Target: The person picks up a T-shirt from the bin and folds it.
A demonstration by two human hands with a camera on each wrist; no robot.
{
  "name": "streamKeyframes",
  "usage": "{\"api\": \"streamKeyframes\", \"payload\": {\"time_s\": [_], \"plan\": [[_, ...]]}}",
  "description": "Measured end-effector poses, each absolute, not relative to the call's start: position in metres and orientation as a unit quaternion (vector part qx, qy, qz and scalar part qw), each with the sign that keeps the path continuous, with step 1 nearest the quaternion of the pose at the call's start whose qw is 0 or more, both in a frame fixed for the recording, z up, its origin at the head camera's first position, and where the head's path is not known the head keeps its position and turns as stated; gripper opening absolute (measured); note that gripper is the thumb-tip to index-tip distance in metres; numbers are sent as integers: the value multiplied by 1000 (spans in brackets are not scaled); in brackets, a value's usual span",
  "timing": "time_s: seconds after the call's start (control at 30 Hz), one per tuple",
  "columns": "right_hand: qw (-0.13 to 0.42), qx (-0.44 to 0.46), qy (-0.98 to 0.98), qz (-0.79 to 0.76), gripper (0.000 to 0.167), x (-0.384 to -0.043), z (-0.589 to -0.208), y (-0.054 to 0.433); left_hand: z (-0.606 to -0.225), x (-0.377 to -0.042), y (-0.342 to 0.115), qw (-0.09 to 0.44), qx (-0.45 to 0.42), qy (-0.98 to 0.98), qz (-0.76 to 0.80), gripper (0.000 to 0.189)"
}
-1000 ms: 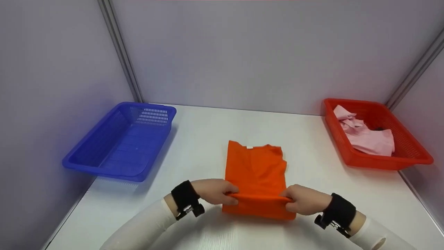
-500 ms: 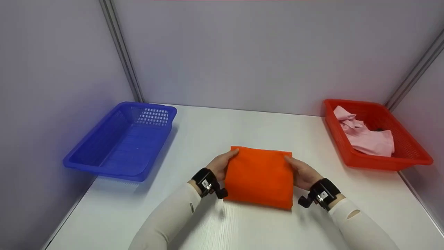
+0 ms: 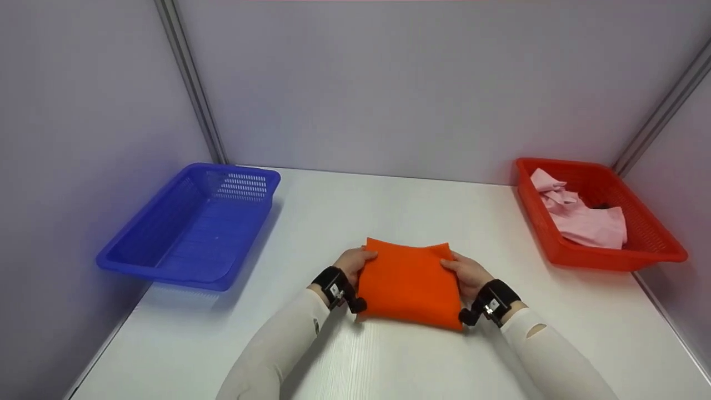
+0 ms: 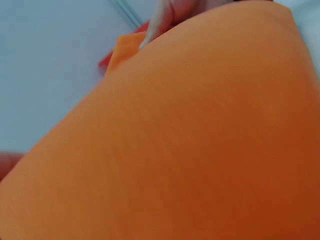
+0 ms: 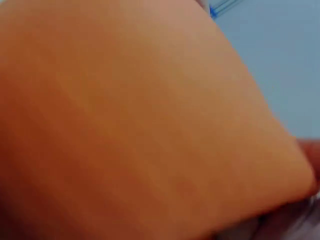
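Note:
An orange shirt (image 3: 408, 283), folded into a flat rectangle, lies between both hands at the middle of the table in the head view. My left hand (image 3: 351, 264) grips its left side near the far corner, thumb on top and fingers underneath. On the opposite side my right hand (image 3: 470, 273) holds the shirt the same way. The far edge dips between the two corners. Orange cloth (image 4: 190, 130) fills most of the left wrist view, with the right hand (image 4: 177, 11) at its top edge. In the right wrist view the cloth (image 5: 135, 120) hides most of the fingers.
On the left of the white table (image 3: 344, 205) stands a blue basket (image 3: 191, 280) with nothing in it. A red basket (image 3: 589, 258) at the back right holds pink cloth (image 3: 589, 225) and a small dark item. Pale walls enclose the table's back and sides.
The shirt's near part has been folded away over its collar. Both hands have shifted from the near fold to the sides, and lately drawn slightly closer together, the far edge now dipping.

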State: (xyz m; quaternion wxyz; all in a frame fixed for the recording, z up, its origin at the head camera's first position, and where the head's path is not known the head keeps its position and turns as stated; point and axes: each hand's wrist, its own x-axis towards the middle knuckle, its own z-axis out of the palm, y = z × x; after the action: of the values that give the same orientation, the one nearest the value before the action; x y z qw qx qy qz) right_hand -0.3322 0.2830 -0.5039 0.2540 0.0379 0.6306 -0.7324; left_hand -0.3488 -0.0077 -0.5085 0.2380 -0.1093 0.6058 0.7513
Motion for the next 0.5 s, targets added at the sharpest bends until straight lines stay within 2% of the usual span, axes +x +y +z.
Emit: {"api": "streamKeyframes", "payload": {"time_s": [0.17,0.4,0.5], "plan": [[248,54,650,-717,60,-336,-509,280,-511,-349,-9,229,-121,624,737,33],[233,76,669,-702,61,-336,-505,274,-503,-348,-10,160,-61,785,596,40],[219,76,704,-671,61,-334,-500,276,-497,-346,-13,146,-48,832,532,39]]}}
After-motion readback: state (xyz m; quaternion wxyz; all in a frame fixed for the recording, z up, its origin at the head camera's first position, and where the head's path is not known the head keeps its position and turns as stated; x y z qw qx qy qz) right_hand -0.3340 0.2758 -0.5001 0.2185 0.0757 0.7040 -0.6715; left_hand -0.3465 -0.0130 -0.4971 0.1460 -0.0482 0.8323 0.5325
